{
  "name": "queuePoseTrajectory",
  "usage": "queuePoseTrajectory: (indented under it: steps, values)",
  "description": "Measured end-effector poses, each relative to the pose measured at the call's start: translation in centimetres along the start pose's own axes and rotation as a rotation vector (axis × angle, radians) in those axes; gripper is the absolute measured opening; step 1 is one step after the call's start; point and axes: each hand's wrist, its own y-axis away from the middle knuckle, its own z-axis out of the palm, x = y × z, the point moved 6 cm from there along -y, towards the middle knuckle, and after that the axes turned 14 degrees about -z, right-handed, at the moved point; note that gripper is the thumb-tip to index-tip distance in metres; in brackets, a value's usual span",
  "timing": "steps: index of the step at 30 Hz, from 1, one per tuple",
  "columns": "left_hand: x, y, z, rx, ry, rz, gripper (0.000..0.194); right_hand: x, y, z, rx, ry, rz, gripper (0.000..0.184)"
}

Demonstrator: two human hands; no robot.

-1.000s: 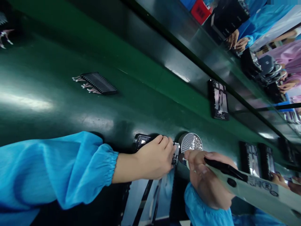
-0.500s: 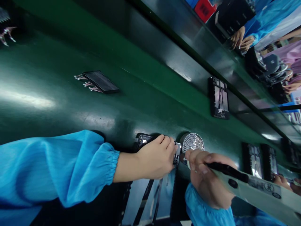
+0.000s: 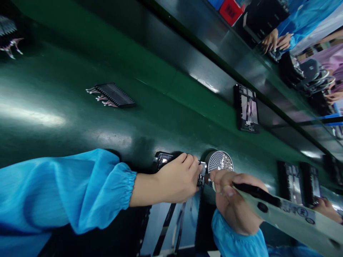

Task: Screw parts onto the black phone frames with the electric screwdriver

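In the head view, my left hand [image 3: 178, 178] is closed over the upper end of an opened electronic device [image 3: 171, 228], a flat slab with a dark frame, a silvery inner face and black ribbon strips. Its fingertips bend down near the device's top right corner; what they pinch is hidden. My right hand [image 3: 235, 203] grips a pale green electric screwdriver [image 3: 292, 214] with a black lever. The tool lies slanted, its tip end pointing left at that same corner. Just beyond my right fingers stands a round metal dish [image 3: 220, 161] with a dotted surface and small shiny screws.
A black ridged rack with wires [image 3: 114, 94] lies at left on the green bench [image 3: 160, 117]. Another opened device [image 3: 247, 109] sits farther back, and more devices [image 3: 294, 184] are at right. A co-worker's hands [image 3: 277, 41] work across the bench; another person's hand [image 3: 327, 208] shows at right.
My hands stay almost in place, with the screwdriver's body shifting slightly. The view has turned a little. The hand at the right edge and the co-worker's hands across the bench have moved slightly.
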Motion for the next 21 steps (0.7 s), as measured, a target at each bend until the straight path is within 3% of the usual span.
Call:
queuePoseTrajectory:
  steps: [3,9,17,21]
  values:
    - [-0.1,-0.1,0.0,-0.008,0.005,-0.009,0.052,0.2,0.1,0.1,0.008,-0.018,-0.004,0.028]
    - [-0.1,0.2,-0.2,0.012,0.001,0.004,0.052,-0.1,-0.7,-1.0,0.072,-0.018,-0.025,0.042]
    - [-0.3,0.5,-0.3,0.012,-0.016,0.063,0.042,-2.3,-4.8,-9.7,0.459,0.119,-0.117,0.034]
    - [-0.1,0.1,-0.4,-0.038,-0.077,0.102,0.037,-2.1,-5.2,-12.0,0.548,0.098,-0.103,0.033]
